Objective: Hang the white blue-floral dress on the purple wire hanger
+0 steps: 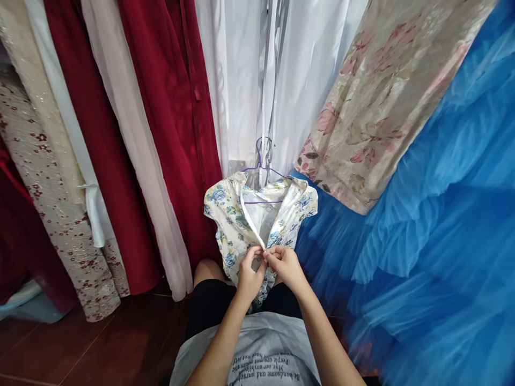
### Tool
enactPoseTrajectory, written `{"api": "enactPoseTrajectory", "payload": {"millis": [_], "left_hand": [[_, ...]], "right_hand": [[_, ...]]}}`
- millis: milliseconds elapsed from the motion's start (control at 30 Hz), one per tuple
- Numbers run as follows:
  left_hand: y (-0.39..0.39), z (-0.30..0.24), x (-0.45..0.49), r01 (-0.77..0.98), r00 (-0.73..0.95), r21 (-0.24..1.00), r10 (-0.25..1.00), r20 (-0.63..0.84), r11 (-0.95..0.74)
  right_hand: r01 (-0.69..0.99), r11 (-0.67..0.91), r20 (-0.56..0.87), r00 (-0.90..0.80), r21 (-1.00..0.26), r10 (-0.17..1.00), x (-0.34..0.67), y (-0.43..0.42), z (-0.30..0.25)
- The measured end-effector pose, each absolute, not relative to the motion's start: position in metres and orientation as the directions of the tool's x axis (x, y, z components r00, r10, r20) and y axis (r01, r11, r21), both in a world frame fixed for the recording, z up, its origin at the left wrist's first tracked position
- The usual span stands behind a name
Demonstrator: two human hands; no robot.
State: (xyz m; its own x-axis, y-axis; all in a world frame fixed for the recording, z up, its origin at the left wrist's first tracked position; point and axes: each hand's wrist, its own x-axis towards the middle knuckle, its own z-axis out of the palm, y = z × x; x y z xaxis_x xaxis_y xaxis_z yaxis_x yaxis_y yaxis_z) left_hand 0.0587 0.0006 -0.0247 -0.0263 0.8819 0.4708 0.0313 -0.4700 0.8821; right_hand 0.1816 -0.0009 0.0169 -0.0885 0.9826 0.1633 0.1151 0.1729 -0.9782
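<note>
Floral garment (233,230) in front of me, on purple hanger (263,202), neckline open in V. My left hand (251,273) at bottom of garment's V, thumb and fingers pinched narrow on cloth. My right hand (285,265) just beside, fingertips likewise closed on garment's front edge. Cannot tell what exactly sits between tips. Beyond garment, white cloth (309,69) hanging; left of garment, dark-red cloth (169,134); right of garment, blue tulle (434,241). Below garment, my black shorts (209,305).
</note>
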Motion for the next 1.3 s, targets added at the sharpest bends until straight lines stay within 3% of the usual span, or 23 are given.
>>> {"api": "enactPoseTrajectory", "payload": {"millis": [133,267,333,467,667,833,900,967,1067,1200,1300], "left_hand": [[0.000,-0.025,0.049,0.185,-0.015,0.840,0.853,0.521,-0.510],[0.005,-0.032,0.047,0.285,0.031,0.798,0.837,0.546,-0.531],[0.010,-0.035,0.050,0.315,0.062,0.786,0.838,0.542,-0.532],[0.019,-0.042,0.059,0.365,0.119,0.755,0.831,0.543,-0.545],[0.025,-0.064,0.054,0.391,0.232,0.736,0.833,0.502,-0.553],[0.055,-0.009,0.028,0.310,0.335,0.706,0.768,0.545,-0.637],[0.073,0.044,0.019,0.331,0.175,0.668,0.740,0.650,-0.666],[0.090,0.099,0.014,0.341,0.060,0.588,0.641,0.765,-0.733],[0.106,0.159,0.016,0.417,0.166,0.445,0.548,0.820,-0.793],[0.111,0.187,0.027,0.567,0.246,0.245,0.446,0.861,-0.786],[0.119,0.195,0.017,0.615,0.130,0.255,0.414,0.901,-0.747]], "right_hand": [[0.061,0.142,0.136,-0.092,-0.988,0.986,0.179,0.008,0.029],[-0.047,0.155,0.158,-0.072,-0.987,0.985,0.179,0.043,0.084],[-0.125,0.207,0.213,-0.038,-0.970,0.976,0.179,0.070,0.119],[-0.148,0.154,0.155,0.007,-0.977,0.988,0.176,0.115,0.169],[-0.183,0.175,0.174,0.023,-0.967,0.985,0.179,0.123,0.195],[-0.061,0.318,0.320,-0.020,-0.946,0.947,0.189,0.104,0.193],[-0.019,0.354,0.354,-0.038,-0.935,0.934,0.190,0.097,0.192],[0.029,0.396,0.394,-0.051,-0.918,0.918,0.190,0.093,0.192],[0.102,0.462,0.457,-0.067,-0.881,0.887,0.187,0.094,0.190],[0.404,0.544,0.600,0.014,-0.735,0.800,0.179,0.110,0.167],[0.563,0.503,0.606,-0.007,-0.655,0.796,0.172,0.120,0.138]]}}
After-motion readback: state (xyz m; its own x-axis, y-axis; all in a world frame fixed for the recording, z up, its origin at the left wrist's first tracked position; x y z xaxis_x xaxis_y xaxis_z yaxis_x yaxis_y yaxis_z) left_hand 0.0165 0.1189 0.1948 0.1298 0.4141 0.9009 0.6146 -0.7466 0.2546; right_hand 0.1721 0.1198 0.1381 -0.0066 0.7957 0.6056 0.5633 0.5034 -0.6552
